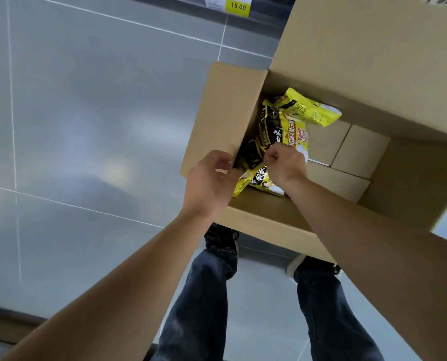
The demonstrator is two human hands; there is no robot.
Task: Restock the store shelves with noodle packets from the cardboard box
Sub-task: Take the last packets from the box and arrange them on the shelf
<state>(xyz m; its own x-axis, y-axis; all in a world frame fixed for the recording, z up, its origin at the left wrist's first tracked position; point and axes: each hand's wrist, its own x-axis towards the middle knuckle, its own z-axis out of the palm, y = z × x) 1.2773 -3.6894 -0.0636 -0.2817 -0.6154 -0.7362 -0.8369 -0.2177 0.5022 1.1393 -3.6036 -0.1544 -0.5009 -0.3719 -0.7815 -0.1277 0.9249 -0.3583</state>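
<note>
The noodle packets (282, 134) lie in a loose pile at the left end of the open cardboard box (347, 61) on the floor. They look light, puffy and crinkly (the shiny wrap may slip). The right hand (285, 162) pinches the edge of one packet, a good spot to hold. The left hand (209, 181) curls round the box flap (225, 113). Grey floor tiles (87, 113) lie all around.

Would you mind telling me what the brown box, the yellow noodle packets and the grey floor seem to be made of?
The brown open-topped box looks like matte corrugated cardboard: flat tan panels with folded flaps. The yellow-and-black noodle packets appear to be thin glossy plastic film, crinkled and catching highlights. The grey floor seems to be polished tile, perhaps ceramic, with pale grout lines and soft reflections.
</note>
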